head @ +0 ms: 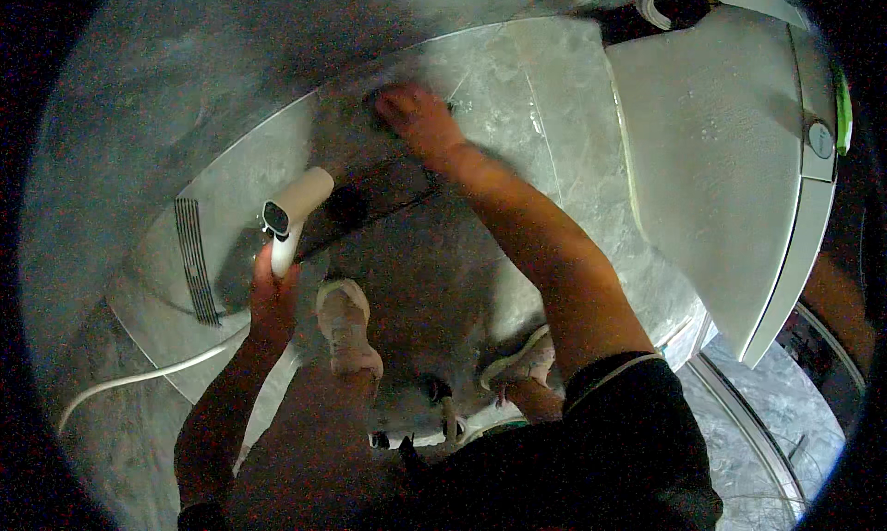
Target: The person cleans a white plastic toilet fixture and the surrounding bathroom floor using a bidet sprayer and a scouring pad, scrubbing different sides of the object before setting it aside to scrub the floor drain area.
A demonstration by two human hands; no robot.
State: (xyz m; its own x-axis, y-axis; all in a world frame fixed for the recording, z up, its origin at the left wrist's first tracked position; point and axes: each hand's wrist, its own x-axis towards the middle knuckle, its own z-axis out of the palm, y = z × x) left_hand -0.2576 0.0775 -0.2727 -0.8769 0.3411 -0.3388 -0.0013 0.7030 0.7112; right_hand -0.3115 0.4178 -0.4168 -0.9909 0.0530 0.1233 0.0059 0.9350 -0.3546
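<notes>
My left hand is closed around the white handle of a handheld shower head, whose rounded head tilts up and to the right above my fist. A pale hose runs from near that hand towards the lower left. My right hand reaches out ahead, its fingers bent down against the grey marbled tiles near the foot of the wall. Something dark shows beside its fingertips; whether the hand holds it I cannot tell. A slotted floor drain grate lies to the left of the shower head.
A toilet with a round button stands at the right, a paper roll beyond it. The white hose crosses the floor at lower left. My shoes are below. A metal door track lies at lower right.
</notes>
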